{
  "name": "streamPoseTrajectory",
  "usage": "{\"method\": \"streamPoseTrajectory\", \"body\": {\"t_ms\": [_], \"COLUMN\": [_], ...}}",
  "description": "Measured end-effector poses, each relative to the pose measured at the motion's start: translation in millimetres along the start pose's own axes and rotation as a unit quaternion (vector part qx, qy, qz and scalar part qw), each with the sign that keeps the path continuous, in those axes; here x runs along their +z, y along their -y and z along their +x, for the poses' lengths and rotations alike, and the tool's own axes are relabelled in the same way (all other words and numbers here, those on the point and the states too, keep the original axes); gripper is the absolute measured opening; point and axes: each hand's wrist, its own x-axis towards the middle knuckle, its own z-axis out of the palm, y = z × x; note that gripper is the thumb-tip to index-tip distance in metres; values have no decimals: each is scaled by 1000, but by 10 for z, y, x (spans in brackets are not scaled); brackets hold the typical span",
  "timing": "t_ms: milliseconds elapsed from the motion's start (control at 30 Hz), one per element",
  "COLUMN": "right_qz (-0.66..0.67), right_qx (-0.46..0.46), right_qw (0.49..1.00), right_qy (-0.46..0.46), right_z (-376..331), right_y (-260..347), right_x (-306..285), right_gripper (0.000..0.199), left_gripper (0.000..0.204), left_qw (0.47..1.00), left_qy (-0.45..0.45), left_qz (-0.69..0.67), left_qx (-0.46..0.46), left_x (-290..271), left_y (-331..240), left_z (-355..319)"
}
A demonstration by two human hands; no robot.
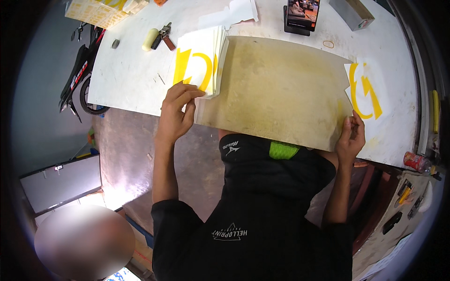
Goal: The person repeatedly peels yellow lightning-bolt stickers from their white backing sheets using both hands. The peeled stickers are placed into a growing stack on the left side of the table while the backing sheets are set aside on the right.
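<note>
A tan, stained board (pixel 281 84) lies at the front of the white table, its near edge against my body. At its left end is a stack of white printed sheets (pixel 197 61) with bold yellow shapes. My left hand (pixel 178 108) pinches the near edge of this stack between thumb and fingers. Another white and yellow printed sheet (pixel 363 91) lies at the board's right end. My right hand (pixel 351 136) is closed at the board's near right corner, fingertips by that sheet's lower edge. What it grips, if anything, is hidden.
Keys (pixel 164 36) lie on the white table (pixel 131 75), beyond the stack. A phone (pixel 302 16) stands at the back, with a grey metal block (pixel 352 14) to its right. A plastic bottle (pixel 416 162) is at the right edge. A motorbike (pixel 80 75) stands left.
</note>
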Motion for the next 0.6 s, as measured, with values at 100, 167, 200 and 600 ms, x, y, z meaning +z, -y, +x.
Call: {"method": "streamPoseTrajectory", "body": {"t_ms": [100,167,200,600], "right_qz": [-107,-158,-187,-298], "right_qx": [-43,-70,-81,7], "right_qw": [993,985,979,943], "right_qy": [37,21,12,-147], "right_z": [68,57,44,168], "right_y": [148,154,164,-551], "right_x": [-63,-197,-273,-1389], "right_gripper": [25,23,22,28], "left_gripper": [35,35,34,16], "left_qw": [997,987,988,461], "left_qy": [-55,-133,-144,450], "left_qz": [50,85,54,-755], "left_qx": [10,24,28,125], "left_x": [76,131,179,1036], "left_y": [-128,-408,-517,-2342], "left_z": [-9,35,-16,-996]}}
